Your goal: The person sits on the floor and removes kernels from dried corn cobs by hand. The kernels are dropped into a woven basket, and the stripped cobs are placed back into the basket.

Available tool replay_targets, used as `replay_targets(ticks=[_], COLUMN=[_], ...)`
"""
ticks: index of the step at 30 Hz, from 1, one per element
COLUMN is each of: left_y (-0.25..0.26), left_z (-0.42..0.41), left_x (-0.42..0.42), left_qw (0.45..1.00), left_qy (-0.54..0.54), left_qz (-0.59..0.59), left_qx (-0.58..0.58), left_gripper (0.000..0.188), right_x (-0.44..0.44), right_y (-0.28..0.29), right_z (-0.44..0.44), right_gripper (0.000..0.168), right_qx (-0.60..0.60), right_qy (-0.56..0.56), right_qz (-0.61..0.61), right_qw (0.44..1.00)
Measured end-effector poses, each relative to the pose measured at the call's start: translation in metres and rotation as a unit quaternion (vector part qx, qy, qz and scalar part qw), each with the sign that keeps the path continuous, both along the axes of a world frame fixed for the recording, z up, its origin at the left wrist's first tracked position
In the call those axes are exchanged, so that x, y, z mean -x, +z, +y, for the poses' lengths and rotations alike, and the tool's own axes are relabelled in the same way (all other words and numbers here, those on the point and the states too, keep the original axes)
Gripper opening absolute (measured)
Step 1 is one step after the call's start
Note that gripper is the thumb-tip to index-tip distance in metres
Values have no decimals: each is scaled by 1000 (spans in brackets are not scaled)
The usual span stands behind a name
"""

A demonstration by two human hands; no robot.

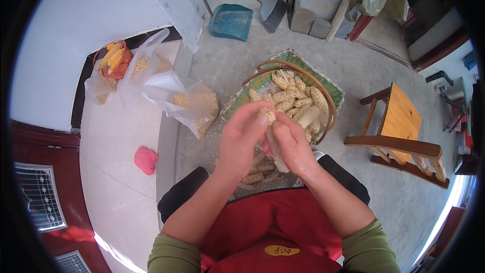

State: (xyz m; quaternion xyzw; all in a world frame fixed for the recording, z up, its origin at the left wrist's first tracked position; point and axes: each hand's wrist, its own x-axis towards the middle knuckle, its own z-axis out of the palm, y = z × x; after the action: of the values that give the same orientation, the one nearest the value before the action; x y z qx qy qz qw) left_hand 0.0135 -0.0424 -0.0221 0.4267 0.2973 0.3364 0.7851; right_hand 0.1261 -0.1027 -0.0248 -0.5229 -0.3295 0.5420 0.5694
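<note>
Both my hands are raised over the near edge of a green woven basket [235, 103] that holds many dried corn cobs [286, 94]. My left hand [241, 136] has its thumb and fingers around the top of a pale corn cob [267, 115] with kernels on it. My right hand [293, 140] grips the same cob from the other side, and its fingers partly hide it. Below the hands, more cobs [253, 177] lie in a pile on the floor between my knees, some without kernels.
Clear plastic bags of kernels [206, 102] stand at left near a red basket of yellow corn [123, 64]. A pink cloth [146, 160] lies on the ledge. Ahead are a blue dustpan [231, 22] and broom [273, 13]. A wooden chair [403, 110] is at right.
</note>
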Motion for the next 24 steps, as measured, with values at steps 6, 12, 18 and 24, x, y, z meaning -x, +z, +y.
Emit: replay_targets(ticks=[6, 12, 18, 24], left_y=[0, -1, 3, -1], left_z=[-1, 7, 5, 8], left_x=[-1, 5, 3, 10], left_qw=[1000, 995, 997, 998], left_qy=[1, -12, 11, -23], left_qz=[12, -65, -28, -40], left_qx=[11, 77, 72, 51], left_gripper=[27, 31, 34, 32], right_x=[0, 2, 3, 4], right_y=[2, 2, 6, 7], right_z=[-3, 3, 3, 3], right_gripper=[34, 35, 32, 33], right_qx=[12, -3, 43, 55], right_qy=[3, -35, -32, -51], right_qz=[-25, 142, 178, 191], right_qw=[1000, 989, 983, 979])
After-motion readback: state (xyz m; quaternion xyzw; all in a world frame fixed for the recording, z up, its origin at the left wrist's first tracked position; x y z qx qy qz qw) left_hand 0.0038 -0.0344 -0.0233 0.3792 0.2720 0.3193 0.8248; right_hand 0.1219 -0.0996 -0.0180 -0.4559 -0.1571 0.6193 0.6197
